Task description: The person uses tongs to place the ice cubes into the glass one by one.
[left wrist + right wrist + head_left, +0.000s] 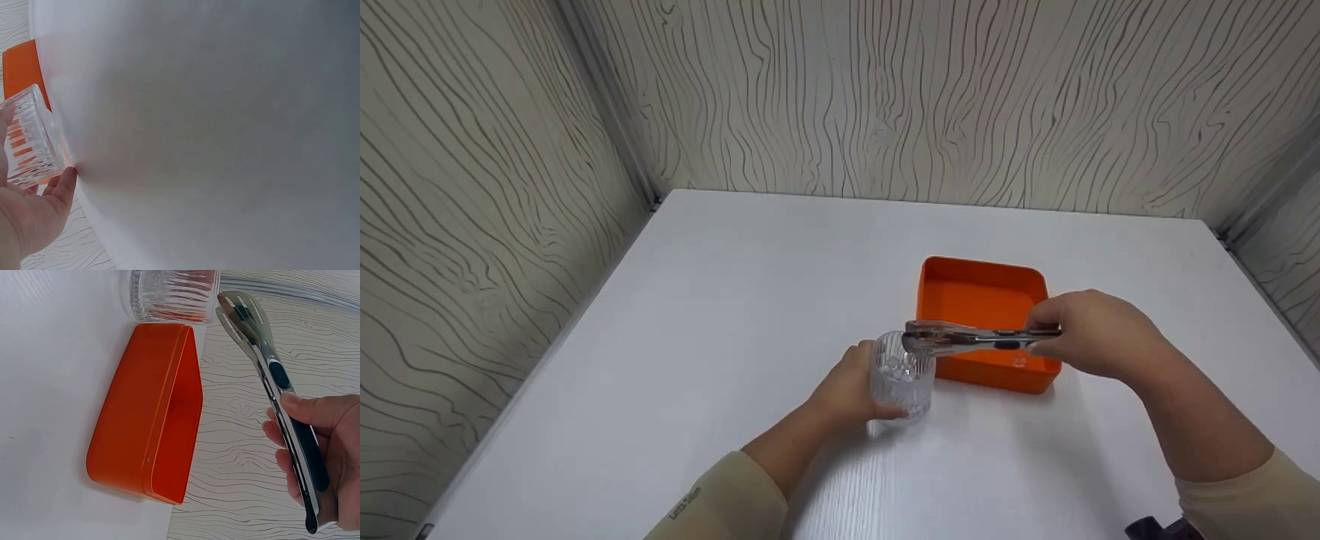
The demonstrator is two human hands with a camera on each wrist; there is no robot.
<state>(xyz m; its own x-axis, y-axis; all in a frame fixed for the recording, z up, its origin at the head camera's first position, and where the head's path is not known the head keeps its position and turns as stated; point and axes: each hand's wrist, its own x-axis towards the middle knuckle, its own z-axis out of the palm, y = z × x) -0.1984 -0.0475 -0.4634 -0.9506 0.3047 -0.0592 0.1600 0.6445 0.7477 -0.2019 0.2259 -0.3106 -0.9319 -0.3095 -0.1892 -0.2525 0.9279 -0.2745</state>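
Note:
My left hand (847,390) holds a clear ribbed glass (901,386) round its side, thumb low near the base; clear pieces like ice show inside. In the left wrist view the fingers (66,183) curl about the glass (34,138). My right hand (1099,334) grips metal tongs (960,340) with dark handle inlays, their tips at the glass's rim in the head view. The right wrist view shows the tongs (275,377) nearly closed, thumb along the handle. An orange box (986,300) sits beside the glass, under the tongs, with a small clear piece (1019,361) inside.
All this stands on a white table (720,300). Wood-grain patterned panels (847,97) rise behind and at the sides. A dark object (1159,529) lies at the lower right, by the right sleeve.

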